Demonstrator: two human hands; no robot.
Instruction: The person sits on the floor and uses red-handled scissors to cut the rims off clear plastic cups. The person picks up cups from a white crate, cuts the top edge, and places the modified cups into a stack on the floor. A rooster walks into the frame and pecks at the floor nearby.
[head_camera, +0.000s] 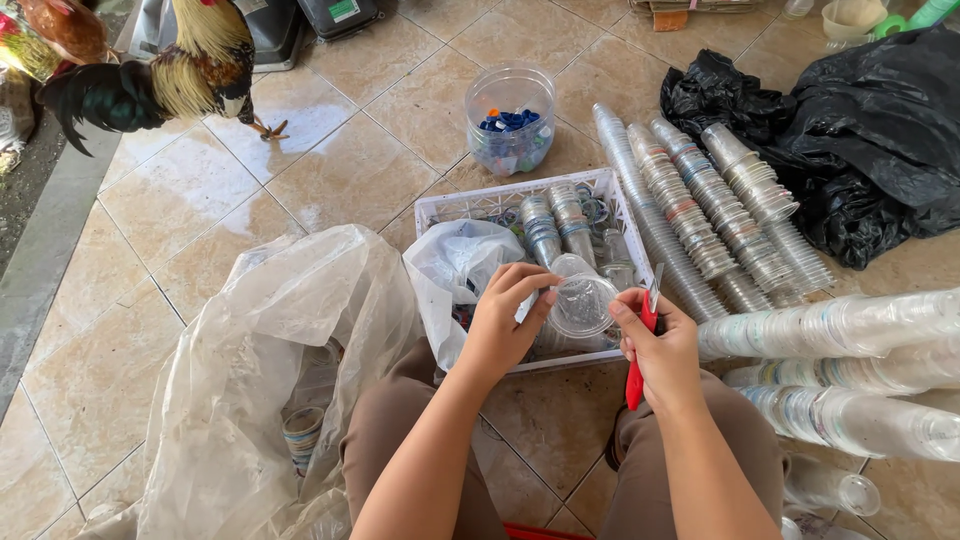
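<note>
My left hand (505, 320) grips the rim of a clear plastic cup (583, 302), holding it on its side over a white plastic crate (470, 203). My right hand (662, 345) holds a red-handled cutter (640, 350), its blade pointing up beside the cup's rim. The crate holds stacked clear cups and a crumpled white plastic bag (455, 265). My knees, in brown trousers, are below the hands.
Long stacks of nested clear cups (700, 215) lie right of the crate, more stacks (850, 370) at my right. A large clear plastic sack (260, 380) sits at the left. A clear jar with blue caps (510, 120), black bags (860, 120) and a rooster (170, 75) are farther off.
</note>
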